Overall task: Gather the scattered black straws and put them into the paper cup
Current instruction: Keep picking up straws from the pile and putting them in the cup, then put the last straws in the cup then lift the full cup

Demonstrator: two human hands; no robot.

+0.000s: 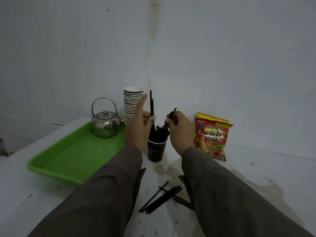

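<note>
You are mid-load: both hands are over the cup, which stands on the tabletop between the green tray and the snack bag and already bristles with black straws. Your left hand pinches an upright straw between thumb and fingers, with the index finger pointing straight up and free; the straw's lower end sits among those in the cup. Your right hand has its fingers curled round a tilted straw whose lower end points down at the cup's mouth.

The job looks well along but not done. A loose pile lies on the tabletop near you, between your sleeves, crossed over one another and partly hidden under the right sleeve.

Next, you likely let both held straws slide down into the bundle, then reach back for the pile. The cup is crowded and light, so steady it or feed the straws in gently, or it may tip. Sweeping the pile together first should save trips.
</note>
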